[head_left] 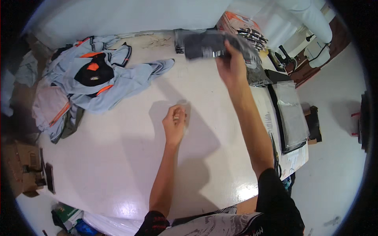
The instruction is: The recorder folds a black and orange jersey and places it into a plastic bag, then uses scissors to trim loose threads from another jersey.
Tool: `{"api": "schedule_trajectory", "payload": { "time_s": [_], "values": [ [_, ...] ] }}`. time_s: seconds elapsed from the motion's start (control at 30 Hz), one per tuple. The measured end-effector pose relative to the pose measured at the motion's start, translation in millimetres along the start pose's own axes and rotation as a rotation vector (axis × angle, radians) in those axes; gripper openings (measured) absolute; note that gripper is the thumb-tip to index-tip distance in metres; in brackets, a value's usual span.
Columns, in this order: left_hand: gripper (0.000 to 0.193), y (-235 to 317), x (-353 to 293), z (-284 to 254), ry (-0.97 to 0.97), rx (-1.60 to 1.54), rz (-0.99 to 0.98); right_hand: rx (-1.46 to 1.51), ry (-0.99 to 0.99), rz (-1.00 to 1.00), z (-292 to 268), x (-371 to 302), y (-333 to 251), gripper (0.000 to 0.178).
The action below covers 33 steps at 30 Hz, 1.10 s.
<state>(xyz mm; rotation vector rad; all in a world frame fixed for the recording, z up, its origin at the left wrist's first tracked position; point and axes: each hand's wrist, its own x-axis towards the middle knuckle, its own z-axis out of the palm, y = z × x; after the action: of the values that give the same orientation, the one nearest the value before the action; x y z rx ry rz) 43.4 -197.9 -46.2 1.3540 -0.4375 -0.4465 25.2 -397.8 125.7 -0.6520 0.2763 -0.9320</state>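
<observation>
Smooth white bench [106,153], glossy toward its front edge, set by a pale wall [126,15]. Right hand [233,65]: thumb uppermost, pinching one flat, dark packet [202,45] in shiny clear film, at the rear of the bench; motion blur. More dark packets [180,47] close by, count unclear. Left hand [174,121]: fingers curled toward the palm, nothing seen within; over mid-bench, contact with the surface cannot be told. Rear left: soft, rumpled grey cloth [132,86] with black and orange panels; garments not countable. Right edge: one sheaf of thin clear bags [291,118] on one black rectangular sheet [279,118]; one pair of scissors [276,156] beside. Left edge: one slim dark slab [49,178].
</observation>
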Motion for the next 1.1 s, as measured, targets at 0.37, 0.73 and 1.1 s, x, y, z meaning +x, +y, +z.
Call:
{"api": "schedule_trajectory", "payload": {
  "time_s": [0.37, 0.73, 1.1],
  "values": [
    [0.02, 4, -4, 7, -0.084, 0.203, 0.004, -0.272, 0.353, 0.001, -107, 214, 99, 0.034],
    [0.019, 15, 3, -14, 0.229, 0.132, 0.017, -1.151, -0.014, -0.748, -88, 80, 223, 0.021],
    [0.017, 10, 18, -28, 0.388, -0.124, 0.003, -0.995, -0.08, -0.402, -105, 17, 196, 0.021]
  ]
}}
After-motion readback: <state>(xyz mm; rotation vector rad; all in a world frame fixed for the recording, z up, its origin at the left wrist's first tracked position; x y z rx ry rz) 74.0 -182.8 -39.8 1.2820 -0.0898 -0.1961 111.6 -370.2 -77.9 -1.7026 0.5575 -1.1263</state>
